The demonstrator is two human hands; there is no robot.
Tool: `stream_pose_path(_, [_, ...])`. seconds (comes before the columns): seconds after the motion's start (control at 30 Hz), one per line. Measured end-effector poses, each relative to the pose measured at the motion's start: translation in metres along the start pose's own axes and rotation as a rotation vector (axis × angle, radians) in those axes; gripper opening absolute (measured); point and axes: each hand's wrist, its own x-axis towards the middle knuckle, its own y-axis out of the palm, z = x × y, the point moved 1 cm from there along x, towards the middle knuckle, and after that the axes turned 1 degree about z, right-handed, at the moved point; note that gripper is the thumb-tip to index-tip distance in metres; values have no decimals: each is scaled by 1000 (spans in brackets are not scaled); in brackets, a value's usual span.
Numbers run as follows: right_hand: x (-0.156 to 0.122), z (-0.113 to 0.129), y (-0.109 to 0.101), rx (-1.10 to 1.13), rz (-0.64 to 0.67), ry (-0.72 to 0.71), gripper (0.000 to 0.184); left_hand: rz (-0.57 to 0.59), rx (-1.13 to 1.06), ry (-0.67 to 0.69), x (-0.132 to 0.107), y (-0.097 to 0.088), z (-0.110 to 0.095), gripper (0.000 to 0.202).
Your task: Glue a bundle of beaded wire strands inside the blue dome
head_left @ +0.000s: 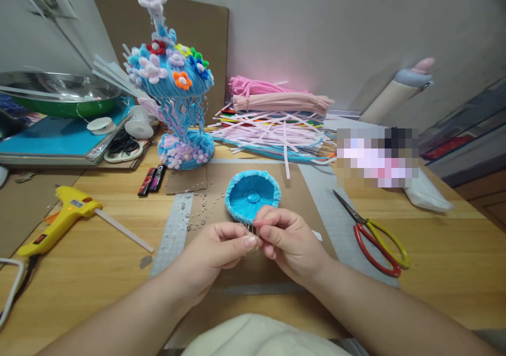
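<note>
My left hand and my right hand meet at the near rim of a round blue pipe-cleaner cap lying hollow side up on a brown cardboard sheet. Both hands are closed in a pinch on thin clear strands hanging from the cap's rim. A string of clear beads lies on the cardboard just left of the cap.
A finished blue pipe-cleaner mushroom with flowers stands behind. A yellow glue gun lies left, red-and-yellow scissors right. Piled pink pipe cleaners sit at the back, a metal bowl far left, two black lighters near the mushroom.
</note>
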Motion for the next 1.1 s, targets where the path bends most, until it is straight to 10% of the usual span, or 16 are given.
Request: stream_pose_path(1.1, [-4,6,5,-309,109,270,34,-171,-23,125,2,1,-4,25])
